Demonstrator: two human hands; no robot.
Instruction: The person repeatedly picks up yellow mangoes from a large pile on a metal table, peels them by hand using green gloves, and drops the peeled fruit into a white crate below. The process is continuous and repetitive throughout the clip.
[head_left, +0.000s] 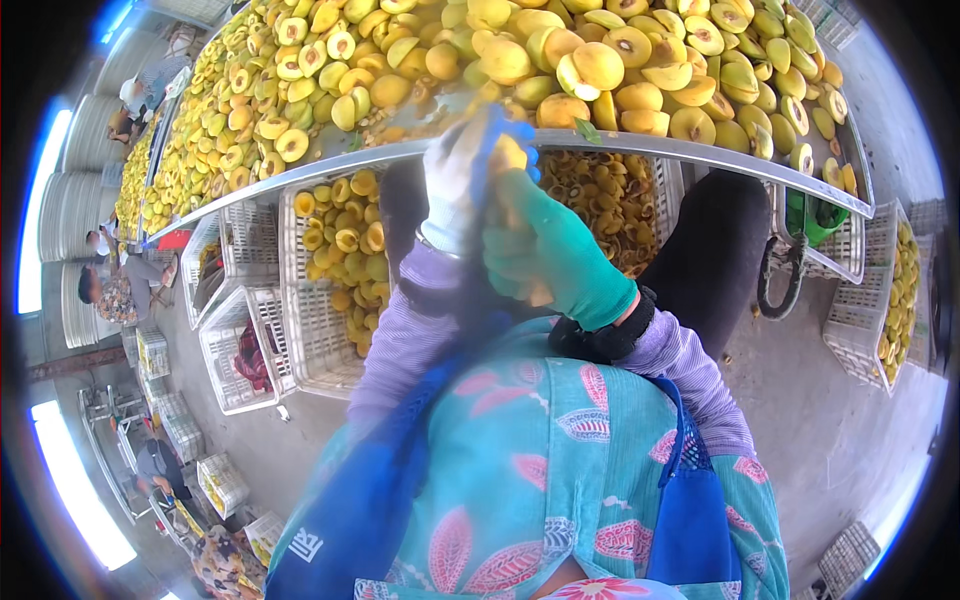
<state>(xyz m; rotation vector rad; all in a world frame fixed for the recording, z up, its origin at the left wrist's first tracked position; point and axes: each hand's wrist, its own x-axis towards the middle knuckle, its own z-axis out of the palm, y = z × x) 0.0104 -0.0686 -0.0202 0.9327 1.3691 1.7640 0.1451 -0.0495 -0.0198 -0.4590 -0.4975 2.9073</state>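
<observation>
My left hand (451, 176), in a white glove with a blue-coated palm, is shut on a yellow stone fruit (510, 154) just over the front rim of a metal table (652, 142). Close against it is my right hand (566, 251) in a green glove, its fingers curled and its thumb side at the fruit. Blur hides whether the right fist holds a tool. Beyond both hands, a large heap of halved yellow stone fruit (630, 45) covers the tabletop, many halves with the stone showing. A green leaf (588, 131) lies by the rim.
Below the table, a white plastic crate (322, 356) holds fruit halves; darker, browned pieces (600, 199) fill another between my knees. More crates stand left (232, 375) and right (859, 330). A black hooked handle (780, 289) hangs at right. Other people (112, 289) sit at far left.
</observation>
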